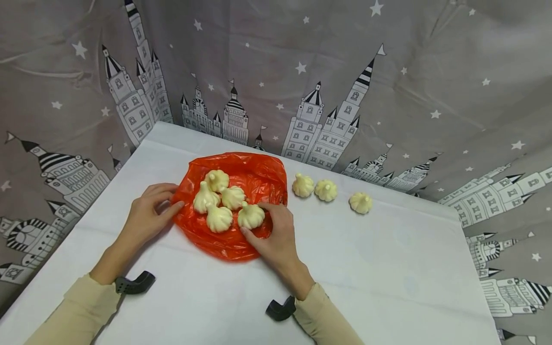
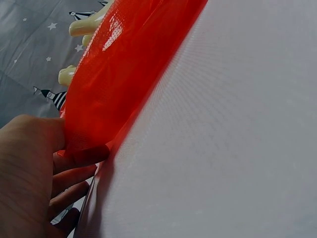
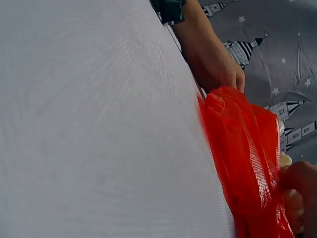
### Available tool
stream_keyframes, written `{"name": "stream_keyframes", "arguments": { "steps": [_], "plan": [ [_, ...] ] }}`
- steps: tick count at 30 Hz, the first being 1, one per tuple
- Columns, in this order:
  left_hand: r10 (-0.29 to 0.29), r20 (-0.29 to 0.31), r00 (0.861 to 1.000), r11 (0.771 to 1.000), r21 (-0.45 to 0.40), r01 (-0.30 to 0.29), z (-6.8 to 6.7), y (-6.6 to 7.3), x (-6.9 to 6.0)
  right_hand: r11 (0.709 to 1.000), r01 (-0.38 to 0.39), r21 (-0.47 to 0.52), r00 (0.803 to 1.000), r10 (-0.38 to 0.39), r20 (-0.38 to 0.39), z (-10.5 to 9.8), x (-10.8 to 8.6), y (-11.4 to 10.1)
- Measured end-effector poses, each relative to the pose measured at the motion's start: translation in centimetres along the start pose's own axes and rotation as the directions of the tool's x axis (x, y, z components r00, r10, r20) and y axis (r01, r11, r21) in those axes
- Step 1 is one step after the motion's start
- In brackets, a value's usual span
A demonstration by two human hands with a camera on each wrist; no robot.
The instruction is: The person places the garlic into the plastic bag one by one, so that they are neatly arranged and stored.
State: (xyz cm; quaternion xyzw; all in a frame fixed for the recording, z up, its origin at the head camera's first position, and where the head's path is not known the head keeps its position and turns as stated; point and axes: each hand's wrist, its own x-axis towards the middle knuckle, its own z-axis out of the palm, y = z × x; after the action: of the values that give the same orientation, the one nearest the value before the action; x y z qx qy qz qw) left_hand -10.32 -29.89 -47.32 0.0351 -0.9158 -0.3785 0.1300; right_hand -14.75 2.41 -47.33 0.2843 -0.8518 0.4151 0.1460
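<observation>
In the head view a red plastic bag [image 1: 224,249] lies spread on the table with several pale garlic bulbs [image 1: 219,219] on it. My left hand [image 1: 148,211] pinches the bag's left edge between thumb and fingers; the left wrist view shows the bag [image 2: 124,69] held by the left hand [image 2: 29,173]. At the bag's right side my right hand [image 1: 278,237] has thumb and fingers around the rightmost bulb [image 1: 251,215]. The right wrist view shows the right hand [image 3: 302,188] partly, beside the bag [image 3: 242,148], and the left hand [image 3: 215,62] beyond.
Three more garlic bulbs, one of them [image 1: 361,202] farthest right, lie on the white table [image 1: 388,268] to the right of the bag. A grey curtain [image 1: 267,62] printed with castles and stars hangs behind the table and along its sides.
</observation>
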Motion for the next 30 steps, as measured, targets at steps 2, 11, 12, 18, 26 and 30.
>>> {"name": "stream_keyframes", "arguments": {
  "steps": [2, 11, 12, 18, 26, 30],
  "plan": [
    [0.002, -0.002, 1.0, 1.0, -0.003, -0.002, 0.05, -0.01, -0.03, 1.0, 0.0, -0.015, 1.0, 0.001, 0.028, 0.18, -0.14, 0.11],
    [0.026, -0.015, 1.0, 0.999, -0.018, -0.026, 0.2, -0.14, 0.01, 0.999, 0.004, -0.04, 0.995, 0.0, 0.101, 0.55, -0.5, 0.71],
    [0.026, -0.015, 1.0, 0.999, -0.019, -0.027, 0.21, -0.18, 0.01, 0.999, 0.008, -0.039, 0.995, -0.004, 0.1, 0.55, -0.5, 0.73],
    [0.027, -0.018, 0.999, 0.999, -0.021, -0.028, 0.11, -0.39, -0.08, 0.998, 0.061, -0.027, 0.995, -0.059, 0.078, 0.71, -0.36, 0.74],
    [0.03, -0.015, 0.999, 0.999, -0.03, -0.03, 0.12, -0.43, -0.01, 0.997, 0.073, -0.018, 0.994, -0.072, 0.086, 0.74, -0.44, 0.8],
    [0.026, -0.01, 1.0, 0.999, -0.028, -0.026, 0.24, -0.42, -0.03, 0.998, 0.057, -0.01, 0.996, -0.056, 0.07, 0.61, -0.63, 0.81]
  ]
}}
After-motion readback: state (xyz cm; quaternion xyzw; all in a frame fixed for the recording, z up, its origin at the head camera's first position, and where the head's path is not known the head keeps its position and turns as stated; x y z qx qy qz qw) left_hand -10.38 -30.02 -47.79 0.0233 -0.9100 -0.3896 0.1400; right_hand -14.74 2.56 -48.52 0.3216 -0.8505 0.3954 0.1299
